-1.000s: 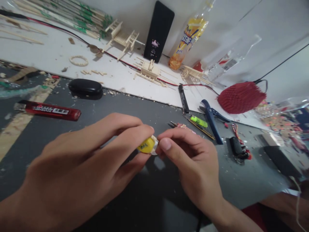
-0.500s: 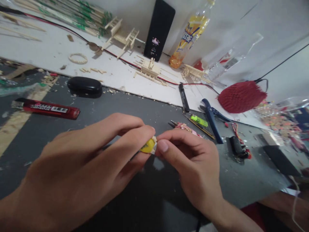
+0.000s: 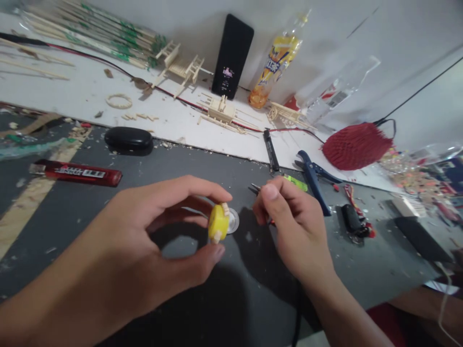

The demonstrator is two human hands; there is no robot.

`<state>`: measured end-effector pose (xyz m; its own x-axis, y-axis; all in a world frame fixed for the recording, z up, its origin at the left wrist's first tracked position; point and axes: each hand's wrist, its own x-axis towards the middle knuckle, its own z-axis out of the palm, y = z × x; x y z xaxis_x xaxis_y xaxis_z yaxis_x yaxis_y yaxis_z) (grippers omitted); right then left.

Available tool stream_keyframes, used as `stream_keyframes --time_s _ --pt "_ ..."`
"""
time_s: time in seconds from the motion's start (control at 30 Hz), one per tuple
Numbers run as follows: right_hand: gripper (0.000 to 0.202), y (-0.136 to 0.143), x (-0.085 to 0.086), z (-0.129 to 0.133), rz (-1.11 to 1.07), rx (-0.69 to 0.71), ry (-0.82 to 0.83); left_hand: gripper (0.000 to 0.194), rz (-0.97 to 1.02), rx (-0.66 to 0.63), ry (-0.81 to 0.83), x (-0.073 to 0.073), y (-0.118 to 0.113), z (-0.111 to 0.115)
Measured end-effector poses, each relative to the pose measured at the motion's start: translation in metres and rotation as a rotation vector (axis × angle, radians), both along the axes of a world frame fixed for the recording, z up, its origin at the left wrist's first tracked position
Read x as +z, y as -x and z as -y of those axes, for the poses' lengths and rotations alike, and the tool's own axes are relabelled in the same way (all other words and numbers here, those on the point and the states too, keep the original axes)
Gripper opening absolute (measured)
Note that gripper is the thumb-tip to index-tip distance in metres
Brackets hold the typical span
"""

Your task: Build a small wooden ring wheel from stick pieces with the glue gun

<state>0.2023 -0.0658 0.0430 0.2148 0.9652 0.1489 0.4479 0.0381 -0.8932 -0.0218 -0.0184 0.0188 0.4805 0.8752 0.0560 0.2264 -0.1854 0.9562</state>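
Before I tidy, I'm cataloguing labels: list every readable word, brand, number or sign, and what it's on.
"红茶", probably: yellow-labelled drink bottle.
Red tube: lettering blurred beside barcode.
Black phone: text under pink logo too small.
Clear bottle, slim black tool: print blurred.
Yellow disc: nothing readable.

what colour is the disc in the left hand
The disc is yellow, best seen in the head view.

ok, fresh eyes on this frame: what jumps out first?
Probably the bright yellow round piece, held in the left hand near the picture's center. Next, the ribbed red bundle at right, then the yellow-labelled bottle at the back, beside the tall black phone-like slab.
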Motion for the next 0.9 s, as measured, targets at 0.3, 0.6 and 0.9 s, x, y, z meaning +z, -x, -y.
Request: stream_keyframes --time_s 0.3,0.6,0.9 --pt "0.044 -0.024 -0.01 -0.004 0.293 0.203 -0.225 0.054 0.111 -0.115 0.134 -0.004 0.0 -0.004" --pt "0.02 -0.014 -0.002 0.001 0.152 0.55 -0.429 0.048 0.076 -0.132 0.174 0.003 -0.007 0.004" --pt "0.012 -0.018 -0.005 -0.004 0.079 0.594 -0.395 0.045 -0.002 -0.276 0.192 0.005 -0.003 -0.003"
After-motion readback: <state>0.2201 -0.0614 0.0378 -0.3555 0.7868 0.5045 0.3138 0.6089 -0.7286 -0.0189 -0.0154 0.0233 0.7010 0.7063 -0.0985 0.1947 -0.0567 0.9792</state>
